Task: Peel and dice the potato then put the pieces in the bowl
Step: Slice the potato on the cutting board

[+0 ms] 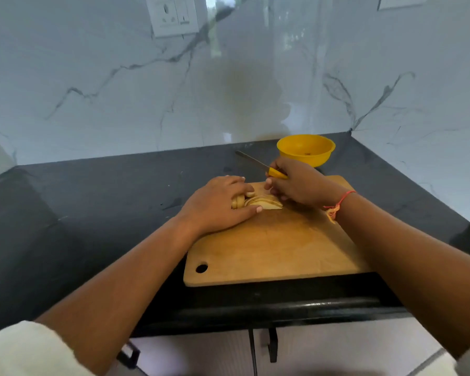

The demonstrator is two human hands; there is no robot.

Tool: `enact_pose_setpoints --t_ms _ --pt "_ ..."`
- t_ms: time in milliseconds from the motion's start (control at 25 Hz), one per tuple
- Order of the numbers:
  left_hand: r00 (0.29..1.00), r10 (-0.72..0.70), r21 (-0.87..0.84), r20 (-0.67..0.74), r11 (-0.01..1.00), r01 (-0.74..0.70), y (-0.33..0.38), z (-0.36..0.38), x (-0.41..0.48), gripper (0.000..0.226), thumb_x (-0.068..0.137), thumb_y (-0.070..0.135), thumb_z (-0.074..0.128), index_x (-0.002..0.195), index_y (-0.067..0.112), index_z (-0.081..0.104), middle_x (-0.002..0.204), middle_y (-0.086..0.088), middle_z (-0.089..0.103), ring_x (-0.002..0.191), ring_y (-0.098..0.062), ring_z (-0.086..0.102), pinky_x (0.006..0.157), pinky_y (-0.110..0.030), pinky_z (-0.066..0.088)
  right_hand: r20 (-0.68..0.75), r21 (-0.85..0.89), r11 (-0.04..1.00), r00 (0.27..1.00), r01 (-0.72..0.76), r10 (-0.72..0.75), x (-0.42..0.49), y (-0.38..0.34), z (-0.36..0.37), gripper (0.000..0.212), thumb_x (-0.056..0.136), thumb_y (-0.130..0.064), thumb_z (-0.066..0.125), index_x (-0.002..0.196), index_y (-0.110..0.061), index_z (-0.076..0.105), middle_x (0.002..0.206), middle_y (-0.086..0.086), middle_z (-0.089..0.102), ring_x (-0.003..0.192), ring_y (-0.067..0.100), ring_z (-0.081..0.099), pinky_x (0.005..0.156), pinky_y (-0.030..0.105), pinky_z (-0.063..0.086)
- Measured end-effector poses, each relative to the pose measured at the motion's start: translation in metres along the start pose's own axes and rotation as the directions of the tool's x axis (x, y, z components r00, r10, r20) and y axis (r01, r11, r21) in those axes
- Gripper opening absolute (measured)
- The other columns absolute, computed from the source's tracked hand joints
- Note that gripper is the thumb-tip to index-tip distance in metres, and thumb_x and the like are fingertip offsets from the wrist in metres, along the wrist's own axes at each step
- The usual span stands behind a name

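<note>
On the dark stone countertop (92,199), close to its near edge, lies a rectangular wooden cutting board (269,248) with a round hanging hole at its near left corner. At the board's far left corner sits a pale, peeled potato (258,203), partly cut: thin slices fan out flat on its right side while the uncut end remains on the left. The left hand (217,204) is curled over that uncut end, fingers bent across the top and thumb lying along the near side, holding it down against the board. The right hand (296,185) is just beside the slices, closed around the yellow handle of a small steel-bladed knife (272,170) – the blade points away and to the left, lifted clear of the potato and reaching out past the board's far edge. Whether the lower fingers of this hand touch the slices cannot be told. A red thread bracelet (339,202) circles the right wrist. Beyond the board's far edge, near the countertop's far right corner, stands a round yellow plastic bowl (305,149) – a few small bits lie inside, too small to identify. White veined marble wall (120,90) rises behind.
</note>
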State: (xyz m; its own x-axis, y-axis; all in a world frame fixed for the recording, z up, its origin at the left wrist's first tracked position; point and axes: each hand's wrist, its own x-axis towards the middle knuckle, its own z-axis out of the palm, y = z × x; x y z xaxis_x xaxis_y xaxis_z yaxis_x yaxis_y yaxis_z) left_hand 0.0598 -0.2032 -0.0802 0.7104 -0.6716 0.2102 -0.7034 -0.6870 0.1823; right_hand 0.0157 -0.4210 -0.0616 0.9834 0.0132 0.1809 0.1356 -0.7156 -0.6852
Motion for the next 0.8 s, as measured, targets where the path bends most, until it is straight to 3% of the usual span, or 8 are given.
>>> enact_pose_setpoints --t_ms 120,280,400,560,640,800 --pt "0.995 0.039 -0.033 -0.090 0.999 -0.042 -0.004 0.008 0.003 0.047 0.086 0.071 0.048 0.121 0.042 0.059 0.130 0.016 0.055 0.117 -0.006 0.051 0.091 -0.036 0.052 -0.042 -0.088 0.996 0.999 0.015 -0.019 0.000 0.006 0.006 0.010 0.096 -0.027 0.064 0.099 -0.031 0.056 0.086 -0.013 0.064 0.077 0.001 0.060 0.062 0.016 0.040" --pt "0.993 0.051 -0.043 -0.110 0.997 -0.056 -0.003 0.002 -0.004 0.041 0.087 0.071 0.046 0.112 0.042 0.060 0.123 0.019 0.055 0.112 -0.001 0.047 0.079 -0.022 0.043 -0.002 -0.076 0.997 1.000 -0.007 0.007 -0.009 0.005 0.001 0.014 0.096 -0.033 0.063 0.109 -0.034 0.056 0.092 -0.017 0.062 0.082 0.002 0.058 0.065 0.014 0.039" --pt "0.991 0.064 -0.083 -0.115 0.994 -0.074 0.000 0.000 -0.004 0.039 0.089 0.069 0.044 0.103 0.038 0.063 0.107 0.021 0.060 0.100 0.001 0.050 0.076 -0.018 0.042 0.036 -0.073 0.997 0.999 0.015 -0.012 -0.011 0.004 -0.002 0.014 0.096 -0.034 0.063 0.108 -0.033 0.057 0.092 -0.016 0.062 0.082 0.001 0.058 0.064 0.014 0.039" --pt "0.992 0.057 -0.118 -0.108 0.991 -0.070 0.005 -0.004 -0.003 0.033 0.084 0.055 0.045 0.092 0.030 0.066 0.087 0.015 0.063 0.085 -0.003 0.055 0.072 -0.030 0.050 0.046 -0.098 0.992 0.996 0.083 -0.079 -0.010 0.008 -0.002 0.014 0.092 -0.031 0.069 0.102 -0.030 0.059 0.090 -0.014 0.062 0.081 0.001 0.057 0.065 0.017 0.038" --pt "0.996 0.032 -0.098 -0.085 0.994 -0.041 0.011 -0.005 -0.004 0.033 0.079 0.049 0.043 0.093 0.030 0.066 0.091 0.012 0.066 0.087 -0.007 0.058 0.075 -0.038 0.053 0.071 -0.095 0.990 0.993 0.104 -0.097 -0.014 0.008 -0.004 0.013 0.091 -0.028 0.070 0.099 -0.030 0.060 0.089 -0.014 0.062 0.081 0.001 0.057 0.065 0.017 0.037" --pt "0.997 0.044 0.025 -0.061 0.999 -0.042 0.023 -0.009 -0.009 0.038 0.085 0.046 0.046 0.109 0.030 0.071 0.106 0.011 0.070 0.096 -0.010 0.061 0.087 -0.041 0.053 0.138 -0.030 0.994 0.986 0.101 -0.096 -0.020 0.006 -0.011 0.018 0.089 -0.028 0.074 0.103 -0.026 0.062 0.096 -0.013 0.069 0.084 0.000 0.062 0.071 0.018 0.042"
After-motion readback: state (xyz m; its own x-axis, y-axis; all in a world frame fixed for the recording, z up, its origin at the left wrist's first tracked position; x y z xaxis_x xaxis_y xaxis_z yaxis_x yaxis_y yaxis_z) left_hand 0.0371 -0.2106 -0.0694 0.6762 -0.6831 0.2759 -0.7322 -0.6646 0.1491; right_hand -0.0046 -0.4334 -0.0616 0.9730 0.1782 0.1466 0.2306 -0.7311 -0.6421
